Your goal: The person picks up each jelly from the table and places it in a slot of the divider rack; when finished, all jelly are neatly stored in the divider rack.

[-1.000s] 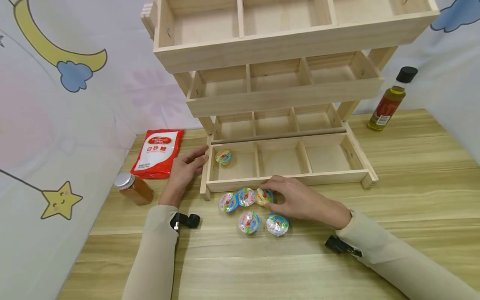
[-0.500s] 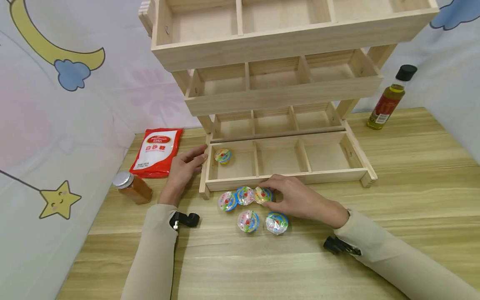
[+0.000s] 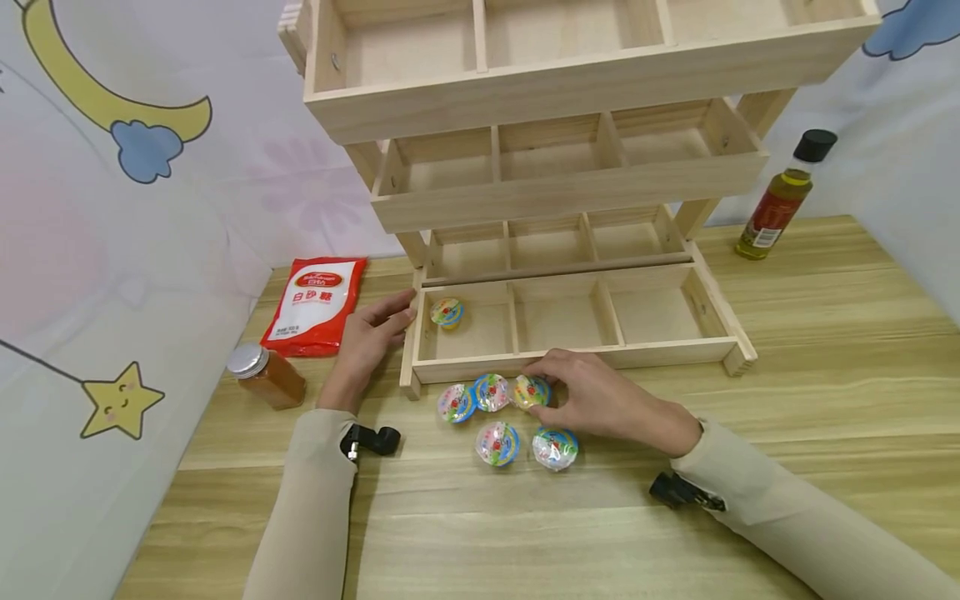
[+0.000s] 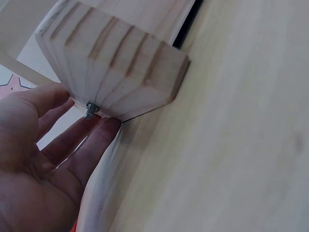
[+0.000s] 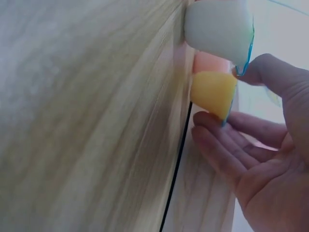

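Note:
My right hand [image 3: 588, 396] pinches a yellow jelly cup [image 3: 529, 390] between thumb and fingers, in front of the wooden rack's [image 3: 562, 362] lowest tray. The cup stands on the table; in the right wrist view its yellow body [image 5: 211, 94] shows beside a white jelly cup [image 5: 219, 29]. Several foil-topped jelly cups sit close by, among them one with a pinkish lid [image 3: 492, 392] and one nearer me [image 3: 555, 448]. Another yellow cup [image 3: 447, 313] lies in the tray's left compartment. My left hand [image 3: 367, 350] touches the rack's left side near a bolt [image 4: 91, 108], fingers extended.
Left of the rack lie a red-and-white sugar bag [image 3: 315, 306] and a jar of orange-brown contents with a silver lid [image 3: 272, 379]. An oil bottle [image 3: 780, 200] stands at the back right. The rack's upper trays [image 3: 592, 87] overhang the lowest one.
Both hands stay nearly where they were, the right one at the yellow jelly cup, the left against the rack. Only the head view shifts slightly.

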Demonstrator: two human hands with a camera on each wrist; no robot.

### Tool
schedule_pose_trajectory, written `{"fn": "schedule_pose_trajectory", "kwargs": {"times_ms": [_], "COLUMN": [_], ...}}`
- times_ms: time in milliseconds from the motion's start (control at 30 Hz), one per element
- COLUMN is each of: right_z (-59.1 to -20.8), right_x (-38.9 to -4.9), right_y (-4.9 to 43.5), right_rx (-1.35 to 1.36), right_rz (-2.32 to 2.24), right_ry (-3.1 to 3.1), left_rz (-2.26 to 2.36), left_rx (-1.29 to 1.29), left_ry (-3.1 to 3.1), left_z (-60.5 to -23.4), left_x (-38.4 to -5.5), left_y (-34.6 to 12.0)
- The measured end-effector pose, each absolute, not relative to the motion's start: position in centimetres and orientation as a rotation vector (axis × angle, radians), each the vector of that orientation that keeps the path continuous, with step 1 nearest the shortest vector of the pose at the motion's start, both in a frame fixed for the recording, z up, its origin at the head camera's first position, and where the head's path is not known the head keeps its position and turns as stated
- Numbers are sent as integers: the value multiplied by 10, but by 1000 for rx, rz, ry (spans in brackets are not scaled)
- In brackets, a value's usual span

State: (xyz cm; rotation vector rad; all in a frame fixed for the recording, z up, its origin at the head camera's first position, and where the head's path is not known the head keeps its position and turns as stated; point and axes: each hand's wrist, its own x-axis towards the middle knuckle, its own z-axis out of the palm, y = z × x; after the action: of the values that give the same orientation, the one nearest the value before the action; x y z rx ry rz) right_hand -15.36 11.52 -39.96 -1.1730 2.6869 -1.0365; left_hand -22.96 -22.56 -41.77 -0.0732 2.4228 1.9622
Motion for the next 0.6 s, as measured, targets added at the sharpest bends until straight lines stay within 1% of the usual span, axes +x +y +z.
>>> {"fn": "schedule_pose_trajectory", "kwargs": {"times_ms": [600], "right_z": [-393], "right_x": [-156], "right_y": [119], "right_rx": [-1262], "right_rz": [-1117], "right_ry": [2724], "left_rz": [1960], "left_rx": [-81], "left_ry": [2422], "left_z": [-419], "left_x": [-231], "left_y": [-226]}}
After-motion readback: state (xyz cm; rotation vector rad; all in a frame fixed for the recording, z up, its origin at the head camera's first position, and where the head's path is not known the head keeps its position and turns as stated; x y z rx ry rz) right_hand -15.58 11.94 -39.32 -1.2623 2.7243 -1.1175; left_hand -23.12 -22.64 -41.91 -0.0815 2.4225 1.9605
